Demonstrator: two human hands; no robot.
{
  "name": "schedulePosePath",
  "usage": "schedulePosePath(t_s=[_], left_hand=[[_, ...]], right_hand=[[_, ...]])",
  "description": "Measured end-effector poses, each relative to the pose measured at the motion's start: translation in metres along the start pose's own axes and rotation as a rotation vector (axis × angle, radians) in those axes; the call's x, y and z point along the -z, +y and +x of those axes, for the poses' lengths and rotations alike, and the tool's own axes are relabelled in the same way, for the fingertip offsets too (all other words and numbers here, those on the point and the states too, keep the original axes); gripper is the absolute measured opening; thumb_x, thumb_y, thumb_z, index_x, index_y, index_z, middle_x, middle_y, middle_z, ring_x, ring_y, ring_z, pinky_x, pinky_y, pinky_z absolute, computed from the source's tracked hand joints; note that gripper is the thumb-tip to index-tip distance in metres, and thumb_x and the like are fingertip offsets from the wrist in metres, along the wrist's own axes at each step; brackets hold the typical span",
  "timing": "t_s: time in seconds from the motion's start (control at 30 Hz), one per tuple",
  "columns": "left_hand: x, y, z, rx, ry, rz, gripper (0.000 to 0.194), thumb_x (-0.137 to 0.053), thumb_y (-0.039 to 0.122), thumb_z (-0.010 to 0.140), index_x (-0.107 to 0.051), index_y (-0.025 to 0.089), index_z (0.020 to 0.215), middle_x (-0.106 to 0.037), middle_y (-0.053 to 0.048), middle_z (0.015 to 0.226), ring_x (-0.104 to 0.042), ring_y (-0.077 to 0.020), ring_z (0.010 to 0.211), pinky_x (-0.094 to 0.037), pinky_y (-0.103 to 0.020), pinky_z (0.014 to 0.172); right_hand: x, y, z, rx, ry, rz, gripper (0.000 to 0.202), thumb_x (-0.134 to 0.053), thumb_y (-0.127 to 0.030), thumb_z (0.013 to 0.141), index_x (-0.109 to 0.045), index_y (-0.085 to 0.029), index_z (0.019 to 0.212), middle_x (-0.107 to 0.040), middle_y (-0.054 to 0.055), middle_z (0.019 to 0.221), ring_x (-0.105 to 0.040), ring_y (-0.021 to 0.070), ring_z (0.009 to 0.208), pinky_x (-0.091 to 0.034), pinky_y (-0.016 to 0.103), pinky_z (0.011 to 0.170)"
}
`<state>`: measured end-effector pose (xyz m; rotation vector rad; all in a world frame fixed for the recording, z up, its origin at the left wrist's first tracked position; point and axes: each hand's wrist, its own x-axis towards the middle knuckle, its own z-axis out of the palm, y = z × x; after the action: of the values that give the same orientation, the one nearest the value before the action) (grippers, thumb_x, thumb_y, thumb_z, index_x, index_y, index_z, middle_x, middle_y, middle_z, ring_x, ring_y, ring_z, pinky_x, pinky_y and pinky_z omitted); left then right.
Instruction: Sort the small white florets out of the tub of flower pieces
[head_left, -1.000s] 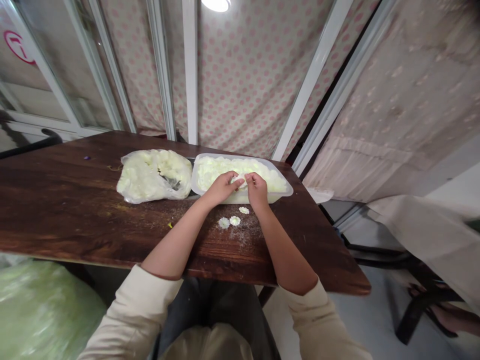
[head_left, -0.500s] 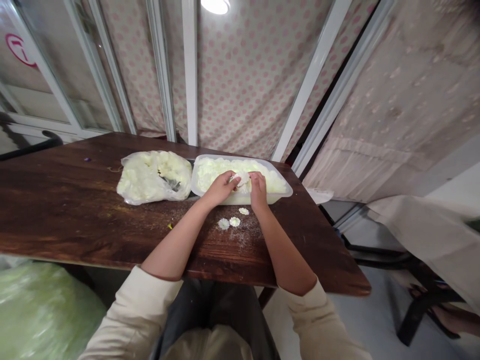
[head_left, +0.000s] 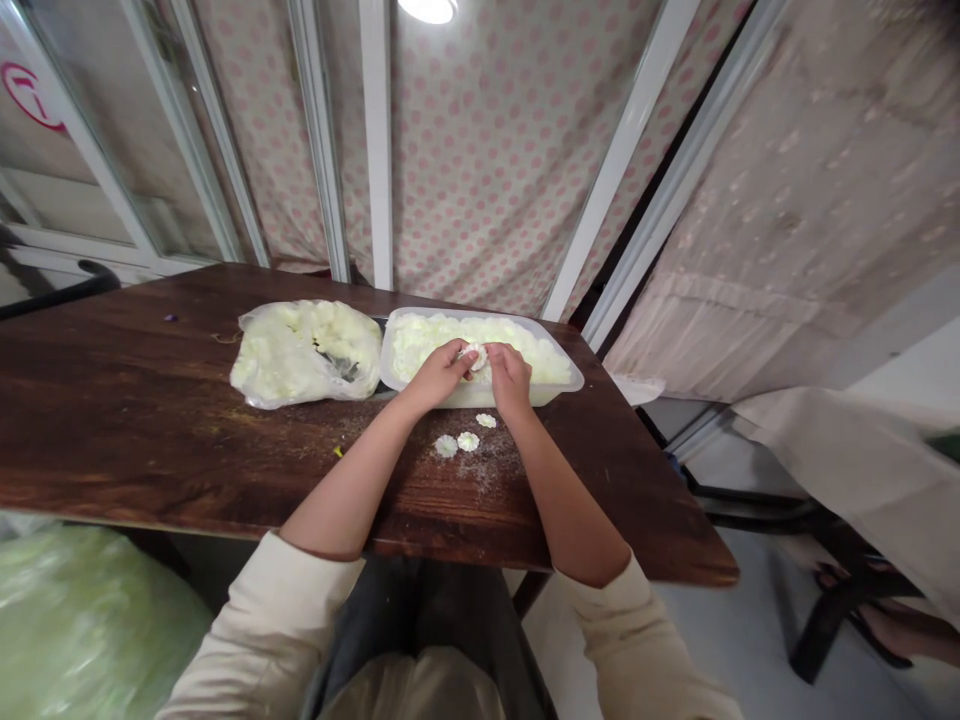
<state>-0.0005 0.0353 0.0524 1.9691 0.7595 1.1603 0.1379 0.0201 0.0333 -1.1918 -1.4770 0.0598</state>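
Over the front part of a translucent tub [head_left: 576, 378] of pale yellow-white pieces, my left hand [head_left: 444, 372] pinches a small white ruffled piece [head_left: 477, 356] between thumb and fingers. My right hand [head_left: 510, 376] meets the same piece from the right, its fingers closed against the piece's edge. Three small flower-shaped pieces [head_left: 468, 441] lie on the dark wooden table [head_left: 187, 430] in front of the tub, with white grains scattered round them. Left of the tub sits a clear plastic bag [head_left: 300, 360] filled with similar pale pieces.
A large plastic bag [head_left: 90, 620] of pale green stuff stands below the table at the lower left. Behind the table are white frames and a dotted curtain [head_left: 487, 150]. A person's foot [head_left: 885, 630] shows at the lower right.
My right hand's fingers have moved left and closed in on the white piece, which looks more bunched between my hands. The view has shifted slightly.
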Motion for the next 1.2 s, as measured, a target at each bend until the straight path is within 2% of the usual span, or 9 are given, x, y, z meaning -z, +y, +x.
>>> schedulePosePath(t_s=[0.1, 0.3, 0.43, 0.5, 0.6, 0.7, 0.77, 0.9, 1.2], left_hand=[[-0.0001, -0.0013, -0.0001, 0.011, -0.010, -0.003, 0.023, -0.043, 0.040, 0.083, -0.047, 0.017, 0.079, -0.050, 0.001, 0.071, -0.052, -0.0140, 0.070, -0.041, -0.027, 0.070], [-0.0008, 0.0008, -0.0022, 0.021, -0.050, 0.055, 0.023, -0.044, 0.039, 0.083, -0.047, 0.018, 0.075, -0.049, 0.001, 0.070, -0.051, -0.0151, 0.070, -0.041, -0.029, 0.069], [-0.0002, 0.0039, -0.0021, 0.028, -0.036, 0.027, 0.025, -0.045, 0.040, 0.082, -0.043, 0.018, 0.070, -0.046, 0.002, 0.067, -0.050, -0.0143, 0.067, -0.040, -0.028, 0.068], [-0.0001, 0.0050, -0.0017, 0.031, -0.026, 0.007, 0.026, -0.044, 0.040, 0.082, -0.043, 0.018, 0.069, -0.045, 0.002, 0.066, -0.050, -0.0136, 0.065, -0.039, -0.027, 0.067], [-0.0003, 0.0051, -0.0012, 0.034, -0.002, -0.004, 0.026, -0.044, 0.040, 0.082, -0.044, 0.018, 0.070, -0.047, 0.002, 0.065, -0.049, -0.0129, 0.064, -0.038, -0.026, 0.066], [-0.0002, 0.0033, -0.0010, 0.030, -0.002, -0.013, 0.026, -0.044, 0.041, 0.083, -0.046, 0.017, 0.072, -0.048, 0.002, 0.066, -0.049, -0.0127, 0.064, -0.039, -0.026, 0.066], [0.0001, 0.0017, -0.0007, 0.021, -0.007, -0.023, 0.026, -0.044, 0.042, 0.082, -0.046, 0.017, 0.073, -0.048, 0.001, 0.067, -0.049, -0.0127, 0.065, -0.039, -0.026, 0.066], [0.0001, 0.0000, -0.0004, 0.012, -0.027, -0.028, 0.026, -0.044, 0.041, 0.083, -0.046, 0.017, 0.074, -0.049, 0.001, 0.069, -0.050, -0.0131, 0.068, -0.040, -0.026, 0.067], [-0.0009, 0.0031, -0.0029, 0.020, -0.048, 0.103, 0.020, -0.043, 0.035, 0.083, -0.045, 0.017, 0.075, -0.049, 0.001, 0.069, -0.049, -0.0139, 0.068, -0.038, -0.027, 0.066]], right_hand=[[0.0003, -0.0004, 0.0007, -0.001, -0.014, 0.008, 0.025, -0.049, -0.043, 0.080, -0.057, -0.021, 0.070, -0.058, 0.000, 0.074, -0.052, 0.0158, 0.075, -0.038, 0.030, 0.076], [0.0008, -0.0023, -0.0006, -0.010, -0.015, -0.042, 0.027, -0.043, -0.038, 0.084, -0.054, -0.021, 0.067, -0.056, -0.001, 0.069, -0.050, 0.0148, 0.071, -0.036, 0.029, 0.073], [0.0003, -0.0003, -0.0006, -0.062, 0.048, -0.076, 0.029, -0.044, -0.038, 0.084, -0.051, -0.020, 0.064, -0.051, -0.002, 0.063, -0.047, 0.0143, 0.065, -0.034, 0.027, 0.067], [0.0004, 0.0011, 0.0005, -0.086, 0.091, -0.092, 0.027, -0.044, -0.037, 0.084, -0.051, -0.019, 0.064, -0.051, -0.001, 0.064, -0.047, 0.0149, 0.066, -0.035, 0.028, 0.067], [0.0015, 0.0002, 0.0017, -0.097, 0.125, -0.108, 0.025, -0.041, -0.037, 0.085, -0.057, -0.019, 0.078, -0.057, 0.003, 0.080, -0.050, 0.0172, 0.080, -0.035, 0.031, 0.076], [0.0031, -0.0038, 0.0008, -0.083, 0.066, -0.132, 0.030, -0.036, -0.042, 0.087, -0.060, -0.023, 0.089, -0.059, 0.004, 0.095, -0.047, 0.0193, 0.094, -0.031, 0.035, 0.085], [0.0040, -0.0057, -0.0002, -0.070, 0.001, -0.144, 0.029, -0.041, -0.045, 0.085, -0.061, -0.024, 0.083, -0.059, 0.002, 0.095, -0.046, 0.0198, 0.097, -0.029, 0.036, 0.088], [0.0049, -0.0047, -0.0001, -0.055, -0.058, -0.109, 0.026, -0.047, -0.042, 0.083, -0.058, -0.021, 0.073, -0.059, 0.000, 0.084, -0.049, 0.0178, 0.088, -0.030, 0.033, 0.084], [0.0022, -0.0054, -0.0002, -0.074, -0.029, -0.204, 0.024, -0.040, -0.036, 0.087, -0.055, -0.021, 0.076, -0.059, 0.000, 0.080, -0.049, 0.0175, 0.082, -0.030, 0.031, 0.077]])
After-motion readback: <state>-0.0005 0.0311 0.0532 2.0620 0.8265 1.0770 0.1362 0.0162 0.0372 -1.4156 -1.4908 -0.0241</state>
